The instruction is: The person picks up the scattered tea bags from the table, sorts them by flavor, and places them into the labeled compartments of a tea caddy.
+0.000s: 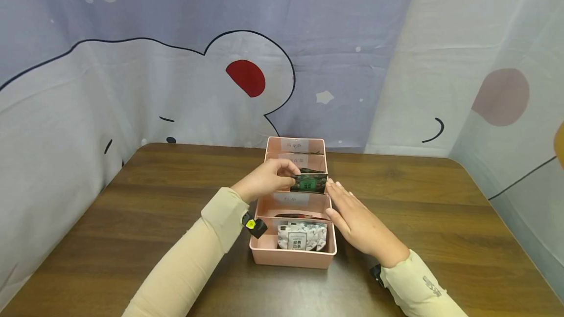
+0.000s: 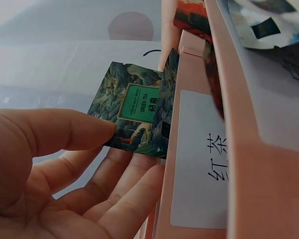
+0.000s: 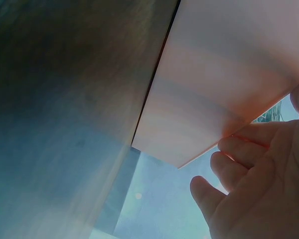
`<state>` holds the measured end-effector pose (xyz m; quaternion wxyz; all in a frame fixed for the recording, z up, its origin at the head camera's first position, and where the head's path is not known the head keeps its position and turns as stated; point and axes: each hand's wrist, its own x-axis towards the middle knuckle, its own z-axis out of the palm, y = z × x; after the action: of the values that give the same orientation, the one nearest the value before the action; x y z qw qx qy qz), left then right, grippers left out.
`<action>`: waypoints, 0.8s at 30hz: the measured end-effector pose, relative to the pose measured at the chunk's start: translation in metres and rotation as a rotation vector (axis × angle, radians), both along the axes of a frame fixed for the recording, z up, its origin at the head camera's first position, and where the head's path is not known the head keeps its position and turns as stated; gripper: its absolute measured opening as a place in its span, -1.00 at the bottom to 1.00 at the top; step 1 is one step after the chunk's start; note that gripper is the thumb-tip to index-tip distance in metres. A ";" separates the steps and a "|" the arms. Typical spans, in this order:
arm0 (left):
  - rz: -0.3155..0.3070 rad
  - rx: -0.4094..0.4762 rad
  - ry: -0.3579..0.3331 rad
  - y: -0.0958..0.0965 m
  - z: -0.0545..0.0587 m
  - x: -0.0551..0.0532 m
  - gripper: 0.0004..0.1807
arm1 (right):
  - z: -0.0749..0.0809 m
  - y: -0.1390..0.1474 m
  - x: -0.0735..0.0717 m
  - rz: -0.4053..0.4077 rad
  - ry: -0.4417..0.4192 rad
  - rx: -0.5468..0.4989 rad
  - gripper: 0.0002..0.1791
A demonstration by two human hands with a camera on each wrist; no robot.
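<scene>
Between thumb and fingers my left hand (image 1: pixel 270 178) pinches a dark green tea packet (image 2: pixel 127 109) by one edge; its green label reads "GREEN TEA". The packet stands partly above the middle compartment of a pink divided box (image 1: pixel 293 260). Against it in the left wrist view is another dark patterned packet edge. My right hand (image 1: pixel 363 221) lies along the box's right side, its straight fingers (image 3: pixel 244 149) at the rim. White tea packets (image 1: pixel 301 236) stand in the nearest compartment, and a red and dark packet (image 1: pixel 299 216) sits in the one behind.
White paper labels (image 1: pixel 292 198) with Chinese characters mark the dividers. More dark packets (image 1: pixel 308 170) lie low in the compartment behind the middle. The box stands on a brown wooden table (image 1: pixel 176 209), with a printed curtain (image 1: pixel 335 38) behind it.
</scene>
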<state>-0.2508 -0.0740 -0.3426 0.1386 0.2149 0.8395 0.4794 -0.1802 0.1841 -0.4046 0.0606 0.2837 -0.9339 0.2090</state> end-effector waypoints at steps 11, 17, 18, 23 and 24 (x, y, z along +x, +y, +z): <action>-0.082 0.001 -0.019 -0.001 0.003 0.003 -0.86 | -0.001 0.000 -0.001 0.001 0.004 -0.003 -0.33; -0.072 -0.014 -0.013 -0.003 0.004 0.003 -0.83 | -0.002 -0.001 -0.003 0.005 0.007 -0.006 -0.33; -0.071 -0.006 -0.015 -0.004 0.005 0.003 -0.83 | -0.002 0.000 -0.004 0.006 0.008 -0.005 -0.33; -0.073 0.086 -0.043 -0.007 0.007 0.005 -0.80 | -0.003 0.000 -0.005 0.008 0.007 -0.008 -0.33; -0.074 0.107 -0.047 -0.008 0.007 0.006 -0.81 | -0.004 0.000 -0.005 0.007 0.005 -0.009 -0.33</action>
<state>-0.2450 -0.0823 -0.3354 0.1642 0.2416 0.8008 0.5229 -0.1851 0.1846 -0.4082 0.0636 0.2870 -0.9318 0.2127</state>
